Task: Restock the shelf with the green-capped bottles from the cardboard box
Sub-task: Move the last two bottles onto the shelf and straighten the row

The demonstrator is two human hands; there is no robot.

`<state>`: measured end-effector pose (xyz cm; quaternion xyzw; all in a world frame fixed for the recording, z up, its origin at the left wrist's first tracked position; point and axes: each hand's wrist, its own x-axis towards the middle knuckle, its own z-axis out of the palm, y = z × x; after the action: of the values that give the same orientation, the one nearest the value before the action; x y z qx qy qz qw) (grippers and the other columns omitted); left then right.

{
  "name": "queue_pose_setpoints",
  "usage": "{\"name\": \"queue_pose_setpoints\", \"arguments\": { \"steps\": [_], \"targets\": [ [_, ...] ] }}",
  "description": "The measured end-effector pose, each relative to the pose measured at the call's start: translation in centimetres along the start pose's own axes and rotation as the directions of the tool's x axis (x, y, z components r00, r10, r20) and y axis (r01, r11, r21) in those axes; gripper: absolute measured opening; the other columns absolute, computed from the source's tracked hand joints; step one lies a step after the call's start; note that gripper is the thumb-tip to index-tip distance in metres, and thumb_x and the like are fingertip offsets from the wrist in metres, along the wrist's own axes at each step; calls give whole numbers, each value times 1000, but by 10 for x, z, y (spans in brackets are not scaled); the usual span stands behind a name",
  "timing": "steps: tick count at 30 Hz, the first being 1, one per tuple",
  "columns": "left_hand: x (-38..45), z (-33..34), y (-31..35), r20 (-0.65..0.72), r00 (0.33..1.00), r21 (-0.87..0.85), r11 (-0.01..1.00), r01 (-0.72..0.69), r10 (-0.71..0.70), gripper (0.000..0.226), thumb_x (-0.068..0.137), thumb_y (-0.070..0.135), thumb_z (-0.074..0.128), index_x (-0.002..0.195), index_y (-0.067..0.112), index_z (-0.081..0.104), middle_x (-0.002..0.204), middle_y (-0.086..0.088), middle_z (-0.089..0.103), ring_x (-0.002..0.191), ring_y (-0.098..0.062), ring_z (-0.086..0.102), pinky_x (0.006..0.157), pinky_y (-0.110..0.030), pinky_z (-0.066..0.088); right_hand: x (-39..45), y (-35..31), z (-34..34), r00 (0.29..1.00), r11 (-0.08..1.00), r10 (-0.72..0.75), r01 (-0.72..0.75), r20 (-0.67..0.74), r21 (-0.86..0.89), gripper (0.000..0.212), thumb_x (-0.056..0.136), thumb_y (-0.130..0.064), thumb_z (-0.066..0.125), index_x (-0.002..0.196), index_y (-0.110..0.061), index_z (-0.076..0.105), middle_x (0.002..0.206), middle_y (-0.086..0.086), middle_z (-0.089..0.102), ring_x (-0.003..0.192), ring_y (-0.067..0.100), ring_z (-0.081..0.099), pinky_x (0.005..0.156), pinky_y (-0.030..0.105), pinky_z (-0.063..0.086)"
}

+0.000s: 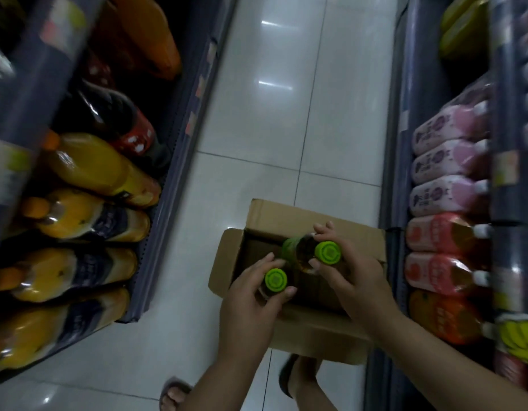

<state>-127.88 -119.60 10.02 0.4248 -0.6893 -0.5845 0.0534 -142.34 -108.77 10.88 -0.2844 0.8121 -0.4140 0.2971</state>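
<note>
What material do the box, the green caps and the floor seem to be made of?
Box: brown corrugated cardboard, matte, with folded flaps. Green caps: probably moulded plastic, smooth with a slight sheen. Floor: glossy pale tiles, likely ceramic; grout lines and light reflections show.

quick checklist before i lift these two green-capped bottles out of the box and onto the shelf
1. Left hand closed on its green-capped bottle: ok.
2. Right hand closed on the second bottle: ok.
3. Both caps on: ok; tightness cannot tell.
4. Cardboard box flaps open, lift path clear: ok.
5. Free slot for them on a shelf: cannot tell.
6. Floor clear beside the box: ok.
</note>
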Motion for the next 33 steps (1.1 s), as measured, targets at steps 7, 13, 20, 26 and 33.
{"name": "queue_pose_setpoints", "arguments": {
  "steps": [7, 13, 20, 26, 33],
  "targets": [
    [-64, -57, 166, 97, 931, 49, 932, -358, 352, 37, 77, 43, 67, 111, 27, 66, 113, 17, 64, 111, -3, 57, 93, -21, 45, -64, -151, -118, 969, 992, -90, 107, -230, 63, 34, 89, -33, 61, 120, -20, 59, 129, -1, 62, 128, 5, 51, 106, 27, 42],
    [-132, -88, 296, 228, 800, 68, 810, -582, 555, 30, 82, 30, 68, 108, 14, 65, 103, 10, 60, 104, -9, 56, 90, -21, 44, -127, -265, -191, 882, 966, -173, 238, -439, 98, 27, 89, -36, 57, 106, -16, 64, 107, -10, 68, 106, 8, 63, 91, 26, 48],
    [-201, -114, 391, 281, 706, -73, 748, -660, 650, 29, 89, 25, 61, 114, 11, 62, 109, -4, 66, 107, -17, 60, 91, -42, 50, -205, -353, -235, 780, 949, -212, 309, -589, 68, 39, 92, -39, 56, 95, 0, 60, 89, 23, 64, 86, 37, 63, 76, 54, 51],
    [-255, -125, 429, 351, 621, -281, 712, -644, 701, 27, 91, 27, 58, 116, 19, 60, 105, -7, 67, 101, -19, 64, 86, -38, 54, -273, -393, -235, 710, 945, -173, 316, -683, 90, 38, 86, -44, 63, 92, -7, 65, 87, 12, 67, 85, 27, 65, 75, 46, 54],
    [-305, -142, 430, 500, 475, -431, 684, -589, 724, 30, 93, 26, 55, 118, 10, 59, 97, -7, 71, 93, -19, 68, 80, -41, 57, -351, -428, -185, 515, 946, -61, 303, -855, 115, 21, 83, -37, 66, 86, -16, 69, 76, -10, 66, 74, -1, 62, 67, 14, 48]
  ]
}}
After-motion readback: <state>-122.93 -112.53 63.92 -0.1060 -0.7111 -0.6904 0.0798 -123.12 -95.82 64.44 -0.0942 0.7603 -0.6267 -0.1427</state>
